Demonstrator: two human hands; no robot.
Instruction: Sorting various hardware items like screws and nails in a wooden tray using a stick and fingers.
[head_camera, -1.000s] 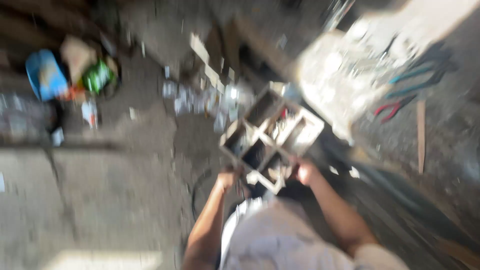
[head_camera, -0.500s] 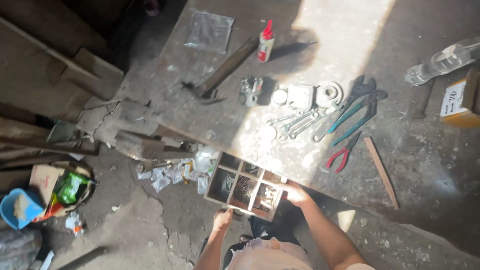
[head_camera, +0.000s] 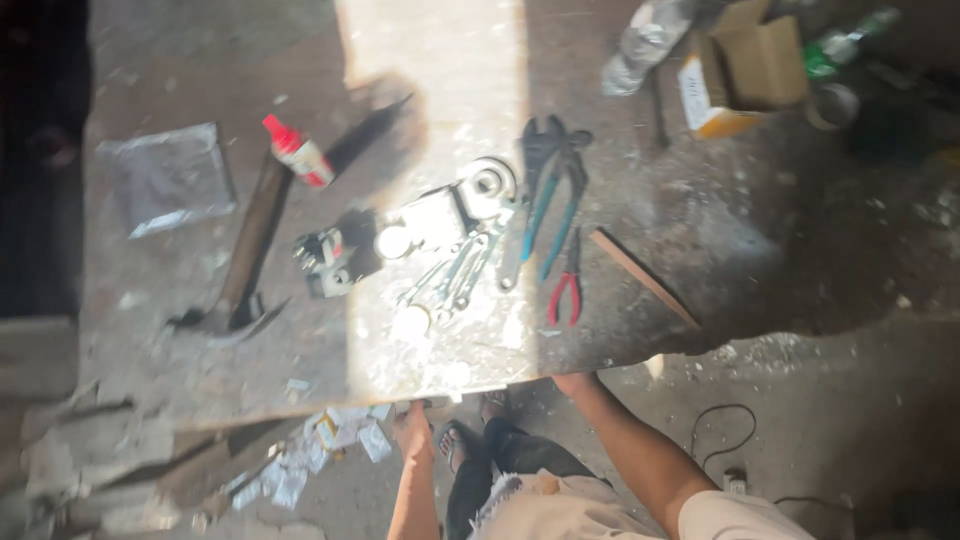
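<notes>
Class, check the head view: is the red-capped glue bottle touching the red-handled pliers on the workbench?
Apart. The head view shows the glue bottle lying far left of the pliers, with wrenches between them.

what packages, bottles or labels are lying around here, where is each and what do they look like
Cardboard box: far right of the workbench, open brown flaps, yellow base, white label on its side.
Glue bottle: left of centre on the bench, lying tilted, small, white with red cap.
Clear plastic bag: far left of the bench, flat, roughly square.
Clear plastic bottle: top edge, lying beside the box.
Green bottle: top right, blurred.
Small packets: on the floor under the bench edge, pale, crumpled.
</notes>
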